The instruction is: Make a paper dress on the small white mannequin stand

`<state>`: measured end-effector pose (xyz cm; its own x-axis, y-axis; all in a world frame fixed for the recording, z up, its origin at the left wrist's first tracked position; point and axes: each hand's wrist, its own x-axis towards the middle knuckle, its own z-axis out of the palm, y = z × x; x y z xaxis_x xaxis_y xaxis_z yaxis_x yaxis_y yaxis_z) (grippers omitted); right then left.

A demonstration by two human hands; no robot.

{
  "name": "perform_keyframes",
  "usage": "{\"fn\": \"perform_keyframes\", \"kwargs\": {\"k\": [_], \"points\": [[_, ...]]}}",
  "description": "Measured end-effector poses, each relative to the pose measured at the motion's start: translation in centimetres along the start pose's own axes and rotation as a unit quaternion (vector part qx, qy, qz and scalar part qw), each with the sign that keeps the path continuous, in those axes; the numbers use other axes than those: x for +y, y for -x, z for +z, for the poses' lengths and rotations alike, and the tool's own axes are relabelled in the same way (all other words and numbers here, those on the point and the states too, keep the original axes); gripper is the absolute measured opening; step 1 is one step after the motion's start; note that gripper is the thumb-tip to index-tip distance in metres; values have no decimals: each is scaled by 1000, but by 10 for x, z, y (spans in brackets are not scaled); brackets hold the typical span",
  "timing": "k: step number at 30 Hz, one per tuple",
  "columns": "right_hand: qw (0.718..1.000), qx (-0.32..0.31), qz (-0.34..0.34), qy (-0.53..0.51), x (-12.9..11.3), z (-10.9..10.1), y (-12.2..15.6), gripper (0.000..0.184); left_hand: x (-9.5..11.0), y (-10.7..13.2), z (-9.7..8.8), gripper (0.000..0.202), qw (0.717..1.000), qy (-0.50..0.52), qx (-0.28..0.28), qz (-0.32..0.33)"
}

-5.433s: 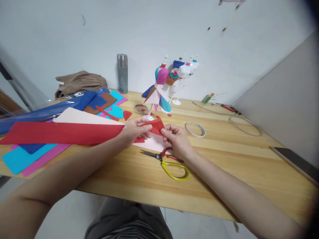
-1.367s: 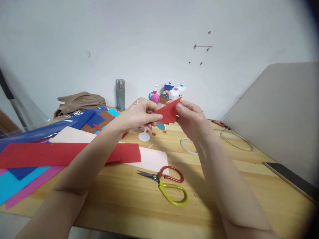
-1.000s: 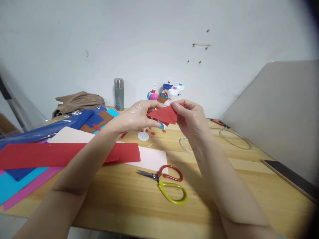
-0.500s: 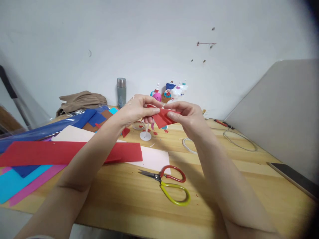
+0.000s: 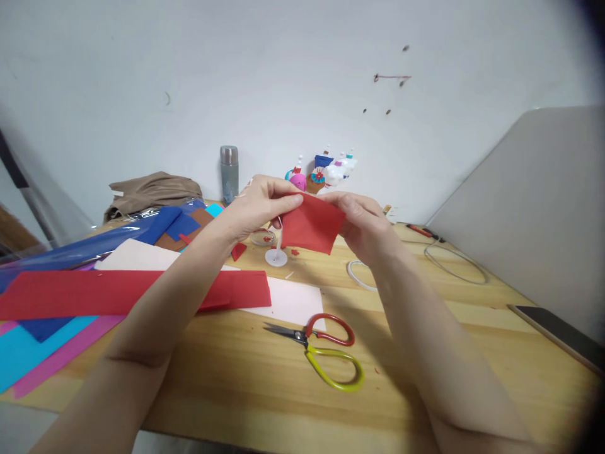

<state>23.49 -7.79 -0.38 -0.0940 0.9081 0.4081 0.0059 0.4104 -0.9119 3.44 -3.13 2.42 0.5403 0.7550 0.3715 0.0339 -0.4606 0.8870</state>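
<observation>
Aloft | left hand [image 5: 265,200], right hand [image 5: 367,219] above tabletop [image 5: 246,372], forearms [image 5: 182,290] angled inward | grip: both pinching red sheet [image 5: 312,224] between them

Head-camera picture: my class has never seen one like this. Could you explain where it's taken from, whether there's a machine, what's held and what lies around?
There is no machine: these are a person's bare hands, seen by a camera worn on the head, looking forward and down. The left hand and the right hand hold a red piece between their fingers, above a wooden table. Scissors lie nearer the viewer, one handle red, one yellow. On the left, a long red strip lies over other coloured sheets. A dark flat device lies on the right. A flask stands at the back, beside colourful decorations partly hidden by the hands.
</observation>
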Motion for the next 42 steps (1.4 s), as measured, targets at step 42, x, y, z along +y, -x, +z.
{"fn": "perform_keyframes", "kwargs": {"k": [42], "points": [[993,91,-40,-60,23,-13,-21,13,-11,-13,-1,30,997,51,-18,-60]]}}
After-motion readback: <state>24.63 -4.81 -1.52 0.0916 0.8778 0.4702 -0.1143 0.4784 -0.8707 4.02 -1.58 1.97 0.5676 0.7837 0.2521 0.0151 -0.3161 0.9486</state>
